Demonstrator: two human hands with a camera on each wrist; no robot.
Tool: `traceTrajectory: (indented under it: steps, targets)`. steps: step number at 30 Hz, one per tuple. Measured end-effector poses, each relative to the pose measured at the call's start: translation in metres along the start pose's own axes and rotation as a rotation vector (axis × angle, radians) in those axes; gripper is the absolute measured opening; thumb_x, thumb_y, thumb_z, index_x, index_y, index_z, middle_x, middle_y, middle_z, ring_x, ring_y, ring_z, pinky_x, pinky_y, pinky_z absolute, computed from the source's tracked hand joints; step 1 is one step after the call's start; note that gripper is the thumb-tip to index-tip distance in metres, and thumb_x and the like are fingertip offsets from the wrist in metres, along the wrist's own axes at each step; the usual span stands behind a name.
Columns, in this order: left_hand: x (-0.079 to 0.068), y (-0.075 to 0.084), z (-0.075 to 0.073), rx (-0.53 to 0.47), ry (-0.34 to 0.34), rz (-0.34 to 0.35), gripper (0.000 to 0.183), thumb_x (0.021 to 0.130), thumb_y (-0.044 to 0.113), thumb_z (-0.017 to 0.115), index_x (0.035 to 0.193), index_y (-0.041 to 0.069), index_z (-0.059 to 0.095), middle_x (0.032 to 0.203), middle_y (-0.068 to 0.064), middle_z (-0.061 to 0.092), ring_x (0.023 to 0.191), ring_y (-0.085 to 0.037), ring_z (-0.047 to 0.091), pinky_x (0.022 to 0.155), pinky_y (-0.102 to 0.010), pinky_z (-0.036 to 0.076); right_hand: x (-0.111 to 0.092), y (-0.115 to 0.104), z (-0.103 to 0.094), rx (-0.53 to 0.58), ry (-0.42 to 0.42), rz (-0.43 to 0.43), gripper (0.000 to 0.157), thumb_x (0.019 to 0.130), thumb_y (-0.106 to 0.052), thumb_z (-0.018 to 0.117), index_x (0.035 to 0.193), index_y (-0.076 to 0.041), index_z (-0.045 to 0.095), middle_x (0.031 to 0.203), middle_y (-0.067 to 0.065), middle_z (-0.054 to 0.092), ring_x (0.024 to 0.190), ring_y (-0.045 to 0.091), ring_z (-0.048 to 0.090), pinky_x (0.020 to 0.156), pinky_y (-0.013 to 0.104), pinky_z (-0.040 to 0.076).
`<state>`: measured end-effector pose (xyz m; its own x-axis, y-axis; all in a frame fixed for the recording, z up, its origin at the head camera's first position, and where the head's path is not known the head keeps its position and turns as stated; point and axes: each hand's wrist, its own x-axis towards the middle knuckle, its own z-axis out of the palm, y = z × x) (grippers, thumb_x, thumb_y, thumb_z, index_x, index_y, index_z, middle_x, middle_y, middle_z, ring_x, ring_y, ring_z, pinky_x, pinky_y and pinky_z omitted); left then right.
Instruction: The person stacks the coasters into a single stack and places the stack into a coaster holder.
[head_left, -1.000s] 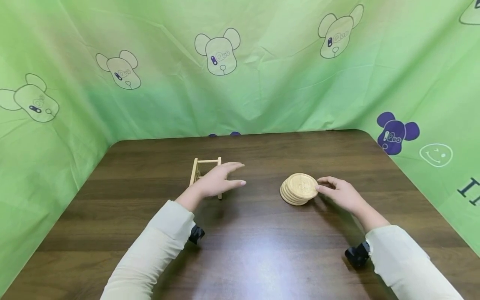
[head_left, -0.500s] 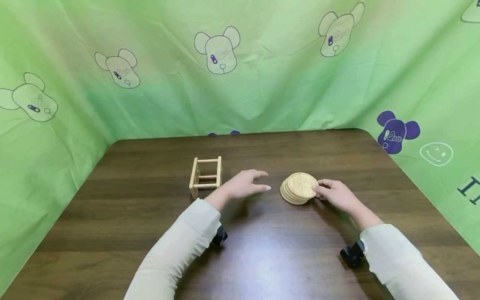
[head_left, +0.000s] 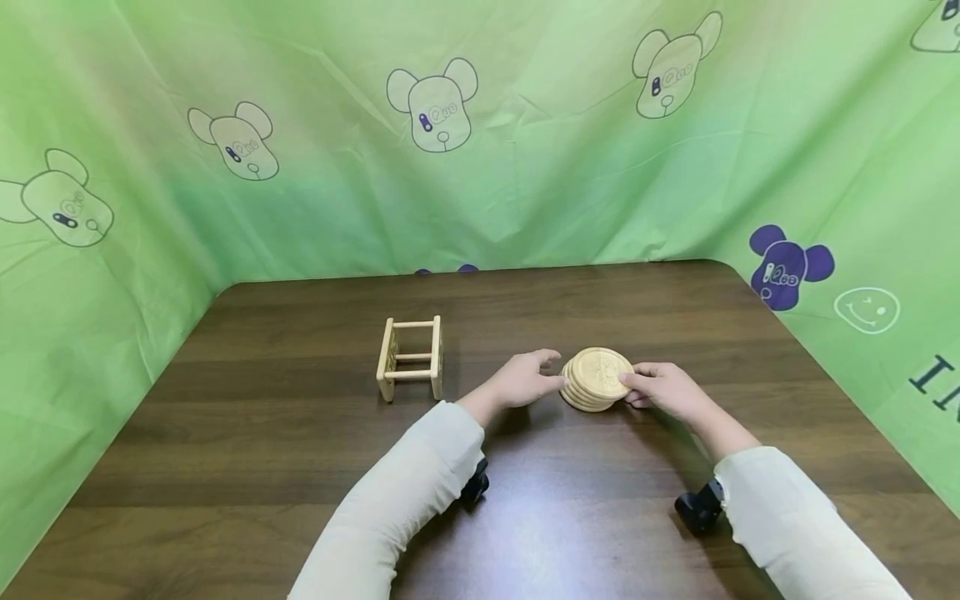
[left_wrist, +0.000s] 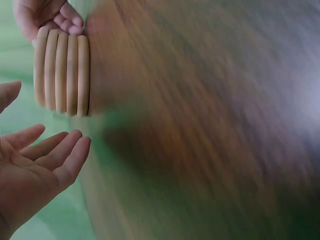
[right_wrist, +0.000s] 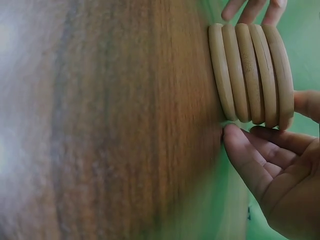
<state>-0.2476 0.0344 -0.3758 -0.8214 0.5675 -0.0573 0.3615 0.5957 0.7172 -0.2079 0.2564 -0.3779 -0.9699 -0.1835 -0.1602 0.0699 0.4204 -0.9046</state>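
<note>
Several round wooden coasters stand in a slightly leaning stack (head_left: 583,397) on the table, right of centre. At its right edge is my right hand (head_left: 670,390), its thumb over the face of the top coaster (head_left: 600,371) and its fingers at the rim below, pinching it. My left hand (head_left: 520,381) reaches the stack's left side with thumb and fingers spread apart, holding nothing. In the left wrist view a small gap shows between the left fingers (left_wrist: 65,155) and the coasters (left_wrist: 62,75). The right wrist view shows the right fingers (right_wrist: 245,150) along the stack's edge.
A small wooden rack (head_left: 411,375) with posts and crossbars stands left of the hands. The dark wood-grain table (head_left: 262,467) is bordered at the back and sides by a green printed cloth (head_left: 517,192). Black wrist cameras hang under both sleeves.
My left hand has moved right from in front of the rack to the stack's left side. My right hand has closed in, its thumb further over the top coaster. The rack stays put.
</note>
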Motion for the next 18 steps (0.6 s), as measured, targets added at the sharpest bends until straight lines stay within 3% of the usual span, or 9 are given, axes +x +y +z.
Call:
traceTrajectory:
  steps: [9, 18]
  targets:
    - [0.009, 0.011, 0.018, 0.021, 0.069, -0.033, 0.048, 0.082, 0.033, 0.056, 0.122, 0.006, 0.048, 0.111, -0.005, 0.055, 0.102, -0.013, 0.049, 0.082, -0.022, 0.037, 0.0, -0.004, 0.005, 0.052, 0.002, 0.013, 0.038, 0.088, -0.008, 0.044, 0.106, 0.025, 0.04, 0.067, 0.001, 0.058, 0.064, 0.008, 0.056, 0.062, 0.025, 0.048]
    - [0.01, 0.017, 0.022, 0.038, 0.202, -0.098, 0.039, 0.079, 0.031, 0.061, 0.111, 0.01, 0.056, 0.095, -0.001, 0.061, 0.083, -0.011, 0.054, 0.069, -0.021, 0.04, 0.001, -0.005, 0.01, 0.092, 0.019, 0.039, 0.039, 0.089, -0.008, 0.042, 0.109, 0.025, 0.037, 0.068, -0.002, 0.056, 0.065, 0.006, 0.055, 0.065, 0.024, 0.048]
